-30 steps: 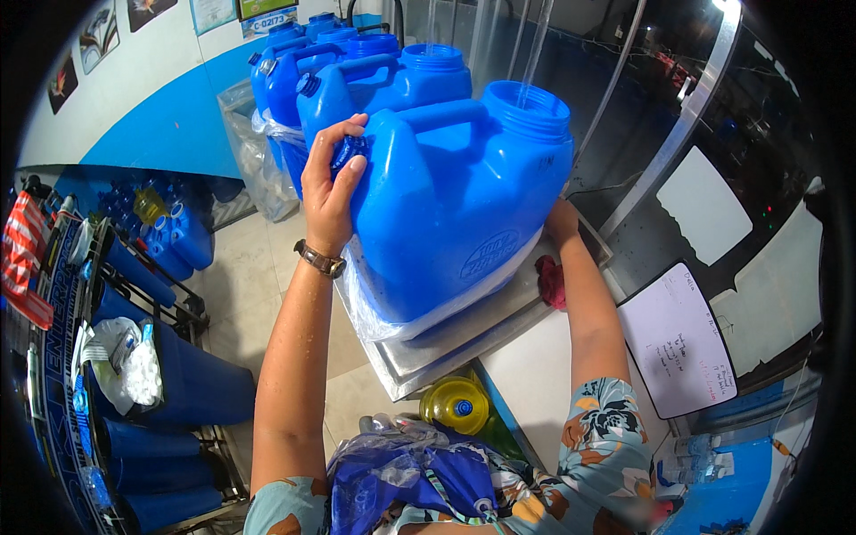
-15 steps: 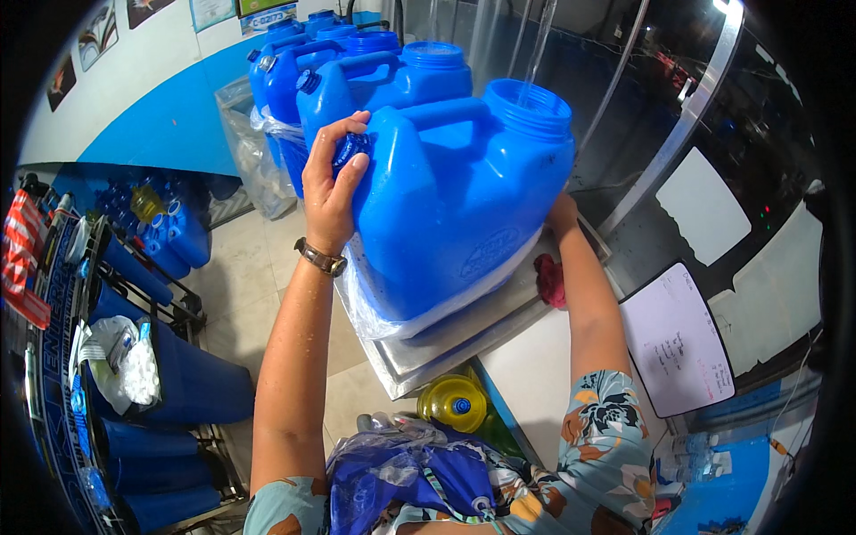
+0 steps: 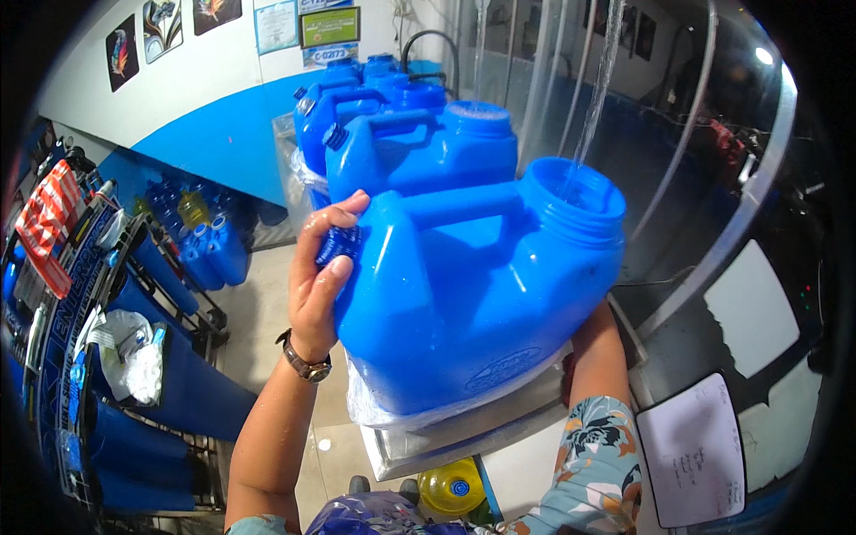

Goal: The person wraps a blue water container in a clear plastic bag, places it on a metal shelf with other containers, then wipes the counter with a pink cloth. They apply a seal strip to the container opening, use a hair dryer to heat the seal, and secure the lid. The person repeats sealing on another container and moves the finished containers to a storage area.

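A large blue plastic jug (image 3: 464,303) stands in front of me, with a top handle and a wide uncapped mouth (image 3: 572,198). A stream of water (image 3: 596,98) falls into that mouth. My left hand (image 3: 323,272) is closed around the dark blue cap (image 3: 339,245) on the jug's small spout, at its near left corner. Clear plastic wrap (image 3: 392,410) lies around the jug's base. Along the jug's right side reaches my right forearm (image 3: 599,357); the hand itself is hidden behind the jug. Another blue jug (image 3: 428,156) stands just beyond, with water entering it too.
The jug rests on a metal ledge (image 3: 446,450). Several more blue jugs (image 3: 343,116) line up behind. Clear plastic strips (image 3: 530,80) hang at the far right. Left stands a rack with blue containers (image 3: 201,374). A yellow bottle (image 3: 450,486) is below; a whiteboard (image 3: 691,455) is at right.
My view has tilted up, so the jugs appear lower and more wall shows. My left hand keeps its grip on the cap. My right hand has gone out of sight behind the jug.
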Available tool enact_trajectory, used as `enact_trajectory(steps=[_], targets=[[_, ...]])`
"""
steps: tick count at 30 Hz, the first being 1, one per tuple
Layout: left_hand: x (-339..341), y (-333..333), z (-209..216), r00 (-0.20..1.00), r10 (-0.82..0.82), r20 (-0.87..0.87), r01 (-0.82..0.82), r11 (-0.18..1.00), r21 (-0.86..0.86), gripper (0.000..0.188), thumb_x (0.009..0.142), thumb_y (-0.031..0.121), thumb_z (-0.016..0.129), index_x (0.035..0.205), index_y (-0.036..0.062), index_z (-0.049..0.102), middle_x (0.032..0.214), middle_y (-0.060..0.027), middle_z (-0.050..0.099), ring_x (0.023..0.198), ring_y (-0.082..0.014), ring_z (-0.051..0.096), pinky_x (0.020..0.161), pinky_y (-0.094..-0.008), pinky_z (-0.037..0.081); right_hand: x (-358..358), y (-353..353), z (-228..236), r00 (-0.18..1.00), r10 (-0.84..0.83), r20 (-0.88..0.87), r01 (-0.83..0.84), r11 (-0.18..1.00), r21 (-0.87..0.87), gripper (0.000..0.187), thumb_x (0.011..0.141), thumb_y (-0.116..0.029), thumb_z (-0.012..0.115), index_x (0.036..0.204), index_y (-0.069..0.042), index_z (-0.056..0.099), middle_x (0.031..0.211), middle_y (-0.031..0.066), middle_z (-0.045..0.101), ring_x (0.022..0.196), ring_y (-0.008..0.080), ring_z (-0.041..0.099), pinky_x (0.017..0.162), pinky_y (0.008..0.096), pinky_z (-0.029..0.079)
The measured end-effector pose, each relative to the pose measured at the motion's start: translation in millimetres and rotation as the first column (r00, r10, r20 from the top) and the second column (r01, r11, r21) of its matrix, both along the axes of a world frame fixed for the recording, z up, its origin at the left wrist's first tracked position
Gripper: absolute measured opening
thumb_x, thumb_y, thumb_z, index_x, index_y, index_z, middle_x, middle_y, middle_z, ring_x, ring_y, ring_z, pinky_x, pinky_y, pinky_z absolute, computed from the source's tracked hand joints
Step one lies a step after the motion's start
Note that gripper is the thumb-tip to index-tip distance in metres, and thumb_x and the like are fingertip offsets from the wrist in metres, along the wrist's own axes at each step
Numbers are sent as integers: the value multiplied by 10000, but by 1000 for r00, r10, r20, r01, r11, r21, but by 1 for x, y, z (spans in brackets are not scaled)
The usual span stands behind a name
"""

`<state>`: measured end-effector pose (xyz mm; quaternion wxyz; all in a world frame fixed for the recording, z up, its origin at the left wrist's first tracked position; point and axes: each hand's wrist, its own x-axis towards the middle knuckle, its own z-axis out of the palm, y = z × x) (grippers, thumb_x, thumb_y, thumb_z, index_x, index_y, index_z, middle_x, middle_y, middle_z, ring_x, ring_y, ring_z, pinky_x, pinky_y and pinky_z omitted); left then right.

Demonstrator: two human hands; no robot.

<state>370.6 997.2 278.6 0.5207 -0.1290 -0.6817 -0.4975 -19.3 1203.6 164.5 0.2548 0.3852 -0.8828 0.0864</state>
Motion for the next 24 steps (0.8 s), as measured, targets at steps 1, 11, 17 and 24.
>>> enact_trajectory(steps=[1, 11, 17, 24], targets=[[0, -1, -2, 1000, -13, 0, 13, 1000, 16, 436, 877, 272, 561, 1220, 6, 526, 1341, -210, 523, 1344, -337, 423, 1141, -460, 248, 0, -4, 3, 1000, 19, 3, -19, 1000, -23, 166, 858, -153, 599, 969, -70, 690, 919, 150, 707, 857, 295, 692, 711, 417, 556], [1, -3, -6, 999, -35, -1, 35, 996, 77, 455, 884, 323, 580, 1209, 10, 517, 1341, -237, 529, 1358, -386, 406, 1151, -508, 229, 15, 3, 8, 995, 98, 29, -94, 988, -125, 165, 856, -147, 596, 970, -66, 684, 942, 164, 699, 852, 300, 687, 710, 416, 553], [2, -4, -5, 1000, -15, 15, 14, 998, 66, 460, 888, 323, 579, 1217, 8, 517, 1341, -226, 531, 1354, -374, 414, 1146, -496, 240, 23, 21, 10, 976, 215, 42, -195, 940, -279, 164, 855, -143, 595, 970, -64, 680, 956, 172, 695, 849, 303, 684, 710, 416, 551], [-2, -4, -6, 1000, 8, -10, -8, 999, 53, 453, 883, 302, 576, 1218, 2, 529, 1328, -205, 539, 1335, -354, 438, 1140, -473, 253, 45, 82, -44, 993, -24, -116, 17, 998, -59, 217, 851, -109, 578, 1055, -49, 624, 1012, 222, 628, 830, 349, 660, 720, 422, 539]])
